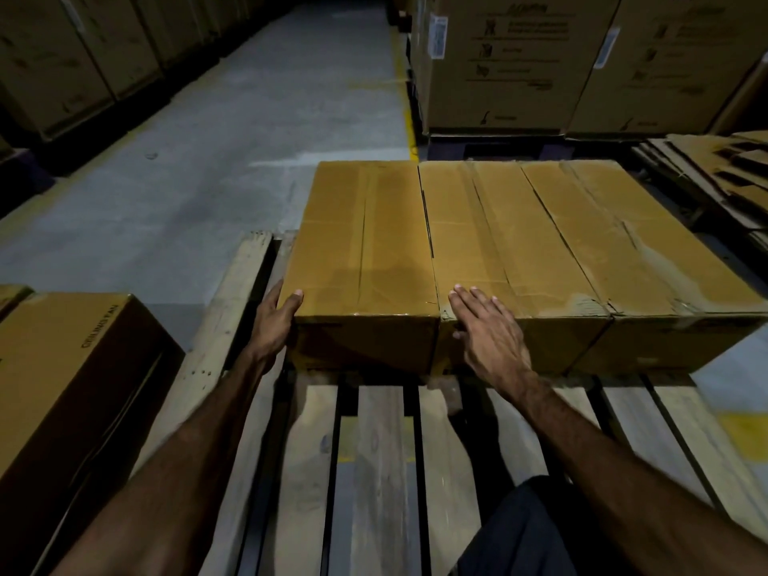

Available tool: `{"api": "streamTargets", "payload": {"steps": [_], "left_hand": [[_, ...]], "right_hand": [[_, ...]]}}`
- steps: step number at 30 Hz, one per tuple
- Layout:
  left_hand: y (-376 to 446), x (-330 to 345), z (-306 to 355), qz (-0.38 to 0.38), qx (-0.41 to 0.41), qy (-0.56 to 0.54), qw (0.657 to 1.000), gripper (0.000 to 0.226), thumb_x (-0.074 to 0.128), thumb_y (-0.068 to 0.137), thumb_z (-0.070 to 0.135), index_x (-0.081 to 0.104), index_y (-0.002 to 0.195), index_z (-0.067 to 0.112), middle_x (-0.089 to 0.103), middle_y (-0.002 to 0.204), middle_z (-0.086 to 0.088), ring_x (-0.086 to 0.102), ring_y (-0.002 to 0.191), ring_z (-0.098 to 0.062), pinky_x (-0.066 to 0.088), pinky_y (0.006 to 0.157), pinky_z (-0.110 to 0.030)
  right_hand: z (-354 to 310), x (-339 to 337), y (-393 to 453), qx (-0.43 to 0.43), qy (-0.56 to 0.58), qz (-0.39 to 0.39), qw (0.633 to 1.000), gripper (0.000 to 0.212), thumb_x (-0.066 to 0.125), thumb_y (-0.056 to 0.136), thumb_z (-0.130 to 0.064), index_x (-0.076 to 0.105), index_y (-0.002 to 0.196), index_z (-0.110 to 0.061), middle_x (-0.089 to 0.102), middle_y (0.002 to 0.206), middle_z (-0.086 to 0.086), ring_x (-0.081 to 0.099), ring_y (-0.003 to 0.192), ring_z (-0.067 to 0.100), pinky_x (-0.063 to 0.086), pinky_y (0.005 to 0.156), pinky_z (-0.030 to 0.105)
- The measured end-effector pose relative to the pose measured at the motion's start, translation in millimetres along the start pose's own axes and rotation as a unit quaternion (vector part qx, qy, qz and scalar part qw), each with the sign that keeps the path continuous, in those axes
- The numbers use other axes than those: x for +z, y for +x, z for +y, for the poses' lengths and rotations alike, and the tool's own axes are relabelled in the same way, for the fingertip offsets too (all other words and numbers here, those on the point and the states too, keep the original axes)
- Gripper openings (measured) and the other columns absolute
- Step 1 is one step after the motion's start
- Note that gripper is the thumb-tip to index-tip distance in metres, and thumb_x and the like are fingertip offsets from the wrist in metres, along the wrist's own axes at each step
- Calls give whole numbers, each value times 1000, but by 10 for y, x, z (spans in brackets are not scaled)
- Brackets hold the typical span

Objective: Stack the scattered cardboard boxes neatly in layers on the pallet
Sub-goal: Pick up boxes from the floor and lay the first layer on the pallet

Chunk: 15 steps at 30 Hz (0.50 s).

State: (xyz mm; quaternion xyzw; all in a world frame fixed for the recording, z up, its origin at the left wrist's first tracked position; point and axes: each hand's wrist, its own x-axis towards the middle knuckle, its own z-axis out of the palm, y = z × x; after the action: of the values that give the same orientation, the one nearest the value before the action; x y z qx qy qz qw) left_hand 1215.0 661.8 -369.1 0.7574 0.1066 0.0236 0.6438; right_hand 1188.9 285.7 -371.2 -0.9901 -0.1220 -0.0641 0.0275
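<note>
Three long cardboard boxes lie side by side on the far part of the wooden pallet. My left hand grips the near left corner of the left box, thumb on top and fingers down its left side. My right hand lies flat with straight fingers on the near end of the middle box, beside the seam between the two. The right box has a torn, scuffed top. Another box, printed "CEILING FAN", sits off the pallet at the left.
Bare pallet slats stretch between me and the boxes. Flattened cardboard is piled at the right. Tall stacks of large cartons stand behind the pallet and along the left wall. A grey concrete aisle runs away at the centre left.
</note>
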Motion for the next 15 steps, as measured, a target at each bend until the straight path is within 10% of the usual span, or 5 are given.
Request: {"api": "streamTargets", "payload": {"steps": [6,15], "left_hand": [[-80,131,85,13,6,0,1000,52,52,111,29,39,161,20,52,138,10,52,125,-10,42,97,-24],[-99,96,119,5,2,-17,1000,55,56,109,35,40,161,23,52,148,12,52,133,-12,41,117,-39]], "right_hand": [[-9,-5,-7,-1,-5,-5,1000,84,60,100,-22,10,168,-19,7,175,1,7,161,19,4,131,42],[-13,-16,1,0,-4,-1,1000,77,55,105,-26,11,167,-20,8,175,1,8,161,20,3,131,43]]}}
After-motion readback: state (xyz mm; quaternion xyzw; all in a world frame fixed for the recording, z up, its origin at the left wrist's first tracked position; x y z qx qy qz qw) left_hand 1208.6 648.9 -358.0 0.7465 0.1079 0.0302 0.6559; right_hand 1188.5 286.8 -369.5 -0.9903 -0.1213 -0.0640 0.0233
